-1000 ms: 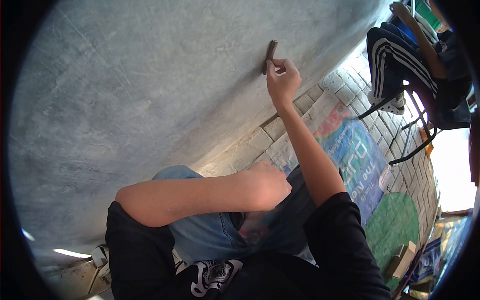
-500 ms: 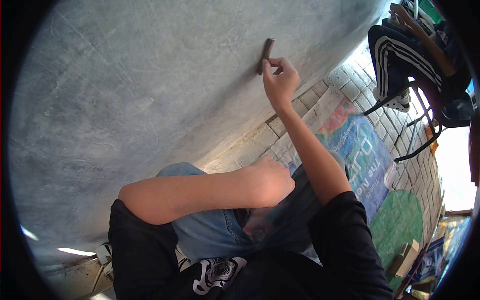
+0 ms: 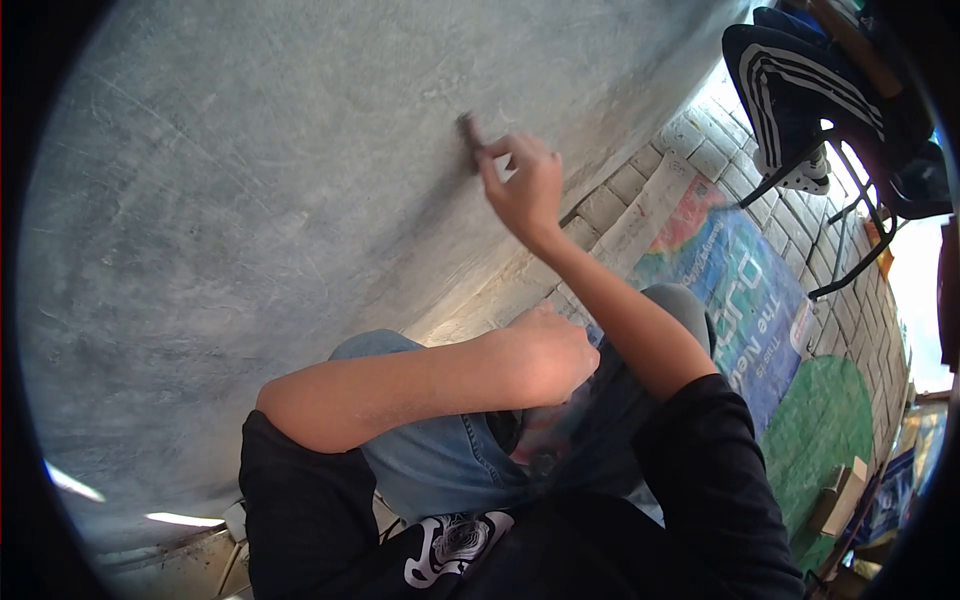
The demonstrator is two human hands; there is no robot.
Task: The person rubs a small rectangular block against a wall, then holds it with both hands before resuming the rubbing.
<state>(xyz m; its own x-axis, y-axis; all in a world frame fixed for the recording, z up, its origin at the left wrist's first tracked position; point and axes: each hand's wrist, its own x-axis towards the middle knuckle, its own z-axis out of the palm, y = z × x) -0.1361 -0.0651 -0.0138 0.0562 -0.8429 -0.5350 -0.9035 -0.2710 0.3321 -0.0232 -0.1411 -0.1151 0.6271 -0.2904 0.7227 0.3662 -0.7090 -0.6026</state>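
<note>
A short, dark brown stick-like piece [image 3: 470, 143] is pinched between the thumb and fingers of my right hand [image 3: 525, 185]. It is blurred and lies against the grey wall [image 3: 300, 180], or very near it; its exact kind cannot be made out. My left hand [image 3: 555, 350] is curled closed in front of my knees, its back towards me. Whatever its fingers may hold is hidden. Beneath the left forearm are my blue jeans [image 3: 430, 460].
A printed banner [image 3: 735, 290] lies on the paving bricks [image 3: 700, 150] at right, beside a green round mat [image 3: 820, 440] with a cardboard piece [image 3: 840, 497] on it. Another person in striped trousers [image 3: 800, 85] sits on a black-framed chair [image 3: 880, 200] at upper right.
My right hand has moved left and somewhat down along the wall with the brown piece. The left hand stays curled, and the whole view has shifted slightly.
</note>
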